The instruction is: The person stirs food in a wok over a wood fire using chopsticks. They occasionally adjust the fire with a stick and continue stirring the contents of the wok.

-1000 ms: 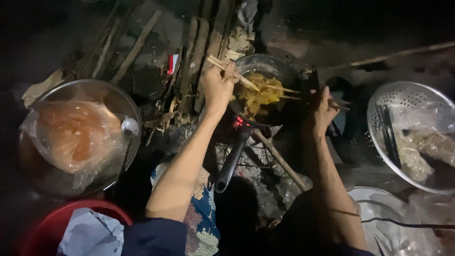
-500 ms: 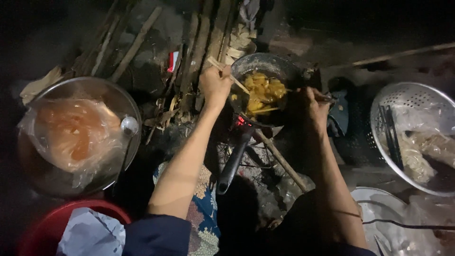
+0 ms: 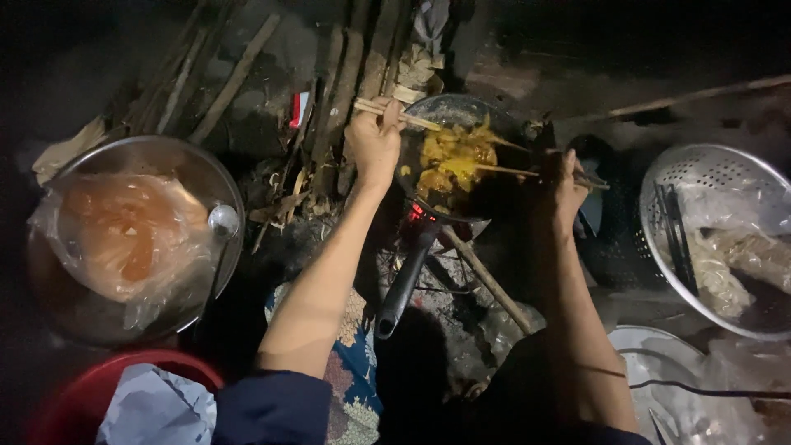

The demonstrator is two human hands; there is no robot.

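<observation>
Over the small fire, a dark pan with yellow food heaped in the middle. Left hand at the pan's left rim, fingers pressed around a pair of pale chopsticks that lie flat, pointing right over the rim toward the food. Right hand at the pan's right rim, fingers curled on a second pair of sticks that point left, tips down in the yellow heap. So, food between both hands, sticks coming in from each side along one left-to-right line. Right sticks already in the food; left sticks above the near edge, tips hard to see. Black pan handle pointing down toward the body, touched by neither hand. Off to the left, a big metal bowl with a plastic bag in it. Off to the right, a metal strainer.
</observation>
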